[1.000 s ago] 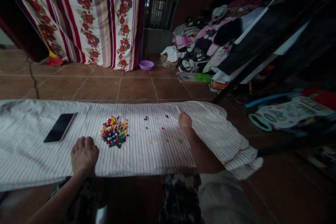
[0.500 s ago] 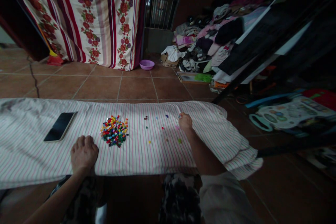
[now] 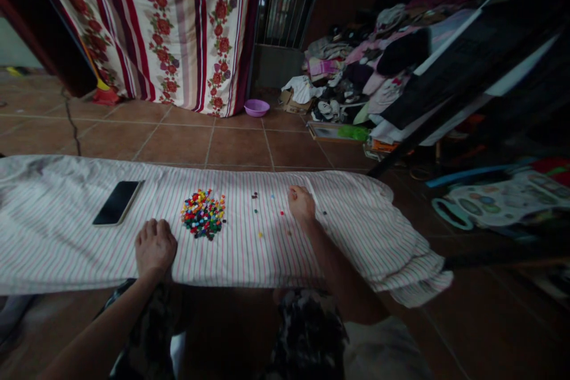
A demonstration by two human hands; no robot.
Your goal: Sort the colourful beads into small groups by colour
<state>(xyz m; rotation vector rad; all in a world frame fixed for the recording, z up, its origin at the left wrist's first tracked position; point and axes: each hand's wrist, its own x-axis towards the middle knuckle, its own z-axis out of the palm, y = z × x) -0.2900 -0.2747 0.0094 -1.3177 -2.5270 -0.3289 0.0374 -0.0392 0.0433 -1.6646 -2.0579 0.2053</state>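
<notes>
My left hand point(image 3: 155, 244) lies palm down on the striped cloth, fingers bent a little and apart, holding nothing. A heap of many-coloured beads point(image 3: 203, 214) is to its right and a dark-screened phone point(image 3: 117, 203) to its upper left. My right hand point(image 3: 302, 204) is low over the cloth with its fingertips pinched together; what is between them is hidden. Around it lie loose beads: a red bead point(image 3: 282, 213), a light blue bead point(image 3: 272, 196), a brown bead point(image 3: 289, 233) and a dark bead point(image 3: 325, 212). Farther left are a yellow bead point(image 3: 260, 235) and a dark green bead point(image 3: 256, 211).
The striped cloth point(image 3: 356, 237) covers a long low surface before my knees. Beyond it are a tiled floor point(image 3: 240, 145), a purple basin point(image 3: 257, 108), a flowered curtain point(image 3: 187, 41) and a pile of clothes point(image 3: 356, 68). A dark slanting bar point(image 3: 392, 154) stands at the right.
My right hand has moved left, covering where a dark blue bead lay and uncovering a dark bead. Pink and green beads are now hidden behind the hand and arm. The view has shifted slightly.
</notes>
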